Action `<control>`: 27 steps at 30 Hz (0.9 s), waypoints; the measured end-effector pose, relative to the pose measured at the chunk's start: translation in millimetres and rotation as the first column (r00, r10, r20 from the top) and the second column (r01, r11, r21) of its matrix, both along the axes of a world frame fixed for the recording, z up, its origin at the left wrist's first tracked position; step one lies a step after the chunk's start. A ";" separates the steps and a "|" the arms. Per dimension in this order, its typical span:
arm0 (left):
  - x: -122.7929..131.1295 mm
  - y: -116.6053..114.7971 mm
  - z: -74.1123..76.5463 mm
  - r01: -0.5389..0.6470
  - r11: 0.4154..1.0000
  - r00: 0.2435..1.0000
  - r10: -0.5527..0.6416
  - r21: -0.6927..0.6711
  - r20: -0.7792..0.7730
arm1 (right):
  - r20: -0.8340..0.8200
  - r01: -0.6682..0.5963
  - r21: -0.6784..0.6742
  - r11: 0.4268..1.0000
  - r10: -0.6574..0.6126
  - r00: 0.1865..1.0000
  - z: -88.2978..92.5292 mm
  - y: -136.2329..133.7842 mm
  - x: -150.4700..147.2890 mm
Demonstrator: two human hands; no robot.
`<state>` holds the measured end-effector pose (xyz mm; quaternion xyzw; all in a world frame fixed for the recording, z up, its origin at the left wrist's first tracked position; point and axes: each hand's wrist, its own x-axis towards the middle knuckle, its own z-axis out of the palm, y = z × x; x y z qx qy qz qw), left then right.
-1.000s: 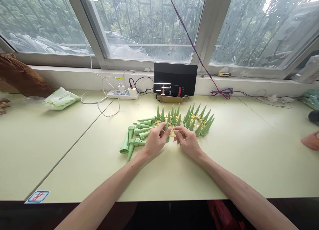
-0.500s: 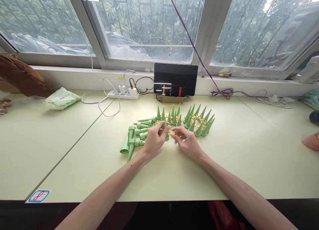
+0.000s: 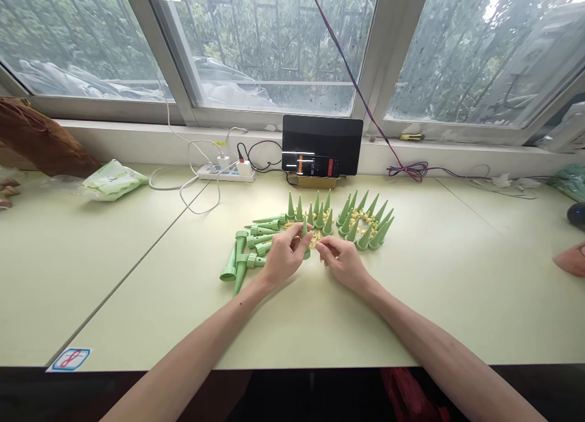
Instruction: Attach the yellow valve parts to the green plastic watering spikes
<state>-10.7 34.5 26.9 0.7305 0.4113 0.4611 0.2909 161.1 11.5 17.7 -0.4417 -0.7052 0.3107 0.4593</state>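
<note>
My left hand (image 3: 286, 249) is closed around a green watering spike (image 3: 304, 228), which stands point up between thumb and fingers. Close by on its right, my right hand (image 3: 340, 256) has thumb and forefinger pressed together beside some small yellow pieces (image 3: 316, 235); whatever the pinch holds is too small to make out. Several upright green spikes (image 3: 320, 215) stand behind my hands. To the right, another group of spikes (image 3: 375, 242) rings more yellow pieces (image 3: 364, 217). Left of my left hand, several spikes (image 3: 241, 260) lie on their sides in a loose pile.
A black tablet (image 3: 322, 136) leans at the back of the table (image 3: 457, 288), a phone (image 3: 315, 166) with a timer before it. A power strip (image 3: 233, 172) with cables lies left of them. Further left is a green-white packet (image 3: 114, 181). Part of another person's hand (image 3: 570, 260) shows at far right.
The fingertips of my right hand have closed into a pinch near the yellow pieces. My left hand keeps its hold, and the spike in it has shifted very slightly.
</note>
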 end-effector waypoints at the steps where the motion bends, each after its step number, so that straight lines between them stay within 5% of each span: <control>1: 0.0 0.1 -0.2 0.004 1.000 1.000 -0.004 0.002 -0.001 | 0.012 0.006 0.000 1.000 -0.006 1.000 -0.4 0.1 0.2; 27: 0.7 0.4 1.7 -0.015 1.000 1.000 0.015 -0.003 -0.006 | -0.002 0.004 0.053 0.999 -0.004 1.000 -5.1 3.6 2.5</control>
